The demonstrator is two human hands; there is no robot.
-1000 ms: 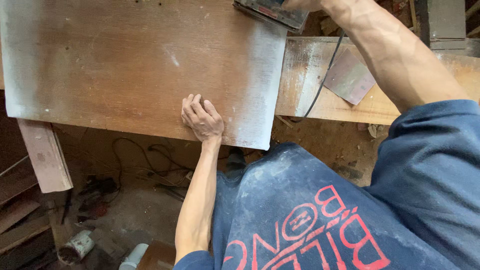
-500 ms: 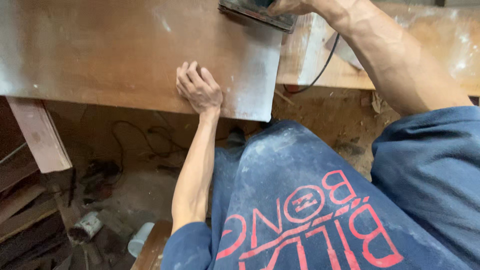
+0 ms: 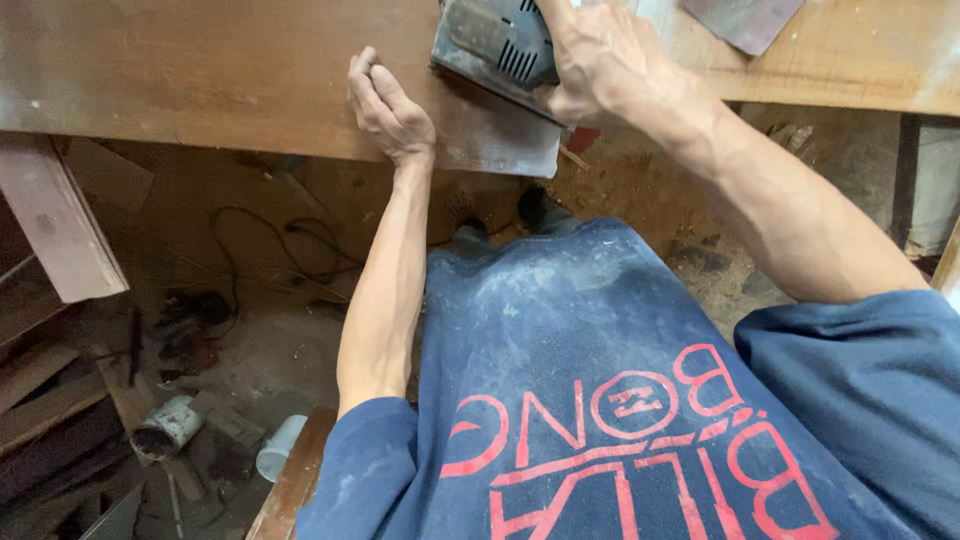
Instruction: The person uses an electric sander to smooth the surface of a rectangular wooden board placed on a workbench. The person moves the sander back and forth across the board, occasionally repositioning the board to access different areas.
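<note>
A wide brown wooden board lies flat across the top of the view, dusty at its near right corner. My left hand presses flat on the board near its front edge, fingers together. Just to its right, my right hand grips a dark grey electric sander that rests on the board's near right corner.
A lighter plank extends to the right with a sheet of sandpaper on it. Below the board are a slanted wooden leg, black cables, scrap wood, a can and a white cup on the dusty floor.
The sander has come toward me along the board to its near right corner. My view has tilted down, so the board sits higher in the frame. My left hand stays on the board.
</note>
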